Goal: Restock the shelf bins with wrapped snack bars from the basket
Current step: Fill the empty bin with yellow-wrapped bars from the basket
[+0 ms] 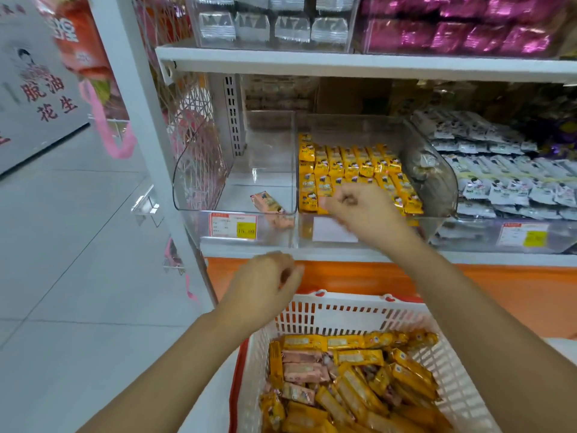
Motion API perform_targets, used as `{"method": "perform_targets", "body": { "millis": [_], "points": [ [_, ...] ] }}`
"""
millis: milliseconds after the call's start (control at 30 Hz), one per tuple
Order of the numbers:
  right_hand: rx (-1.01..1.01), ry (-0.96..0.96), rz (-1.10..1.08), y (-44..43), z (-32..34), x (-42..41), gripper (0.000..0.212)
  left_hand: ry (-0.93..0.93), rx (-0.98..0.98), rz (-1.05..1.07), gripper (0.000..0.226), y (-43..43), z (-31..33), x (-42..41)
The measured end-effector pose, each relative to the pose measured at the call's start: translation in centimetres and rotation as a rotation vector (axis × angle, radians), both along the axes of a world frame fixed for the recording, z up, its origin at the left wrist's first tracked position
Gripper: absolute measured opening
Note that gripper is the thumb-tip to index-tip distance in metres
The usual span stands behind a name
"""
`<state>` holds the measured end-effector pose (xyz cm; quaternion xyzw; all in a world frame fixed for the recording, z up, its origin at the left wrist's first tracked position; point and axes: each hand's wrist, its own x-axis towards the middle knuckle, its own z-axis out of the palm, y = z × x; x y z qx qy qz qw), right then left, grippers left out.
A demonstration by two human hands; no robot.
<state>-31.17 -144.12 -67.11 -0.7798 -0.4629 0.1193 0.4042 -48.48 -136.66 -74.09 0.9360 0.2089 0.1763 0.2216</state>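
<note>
On the far top shelf, clear boxes hold silver packets and magenta packets. On the middle shelf to the right, a sloped bin of white-wrapped packets sits beside our two bins. A white upright post bounds the shelving on the left. Our right hand hangs over the front lip of the middle bin and hides part of its near row. Its fingers are curled in, but through the blur we cannot tell whether they grip anything. Our left hand is lower, between the shelf edge and the basket, fingers curled inward with nothing seen in them. The middle bin holds tidy rows of yellow bars. The left bin holds one pink bar at its near right corner. The white slotted basket, near right, is heaped with loose yellow and pink wrapped bars.
</note>
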Motion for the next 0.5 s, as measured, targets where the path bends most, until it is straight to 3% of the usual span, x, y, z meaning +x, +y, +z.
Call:
{"method": "perform_targets", "body": {
  "millis": [100,200,267,400,500],
  "points": [
    [-0.167,0.051,0.038,-3.5,-4.8,-1.3,0.031,0.419,0.039,0.012,0.027,-1.3,-2.7,-2.1],
    [-0.448,0.123,0.119,-6.0,-10.4,-2.6,0.023,0.835,-0.053,0.023,0.039,-2.3,-5.5,-4.8],
    [-0.684,0.166,0.196,-7.2,-14.7,-3.6,0.037,1.032,-0.084,-0.01,0.041,-2.8,-6.9,-6.4],
    [-0.99,0.128,0.316,-8.6,-21.9,-6.2,0.076,1.106,-0.143,-0.009,0.04,-3.0,-8.1,-7.4],
    [-1.008,0.088,0.426,-10.2,-24.4,-9.0,0.071,1.116,-0.121,-0.018,0.038,-2.8,-8.2,-7.2]
  ]
}}
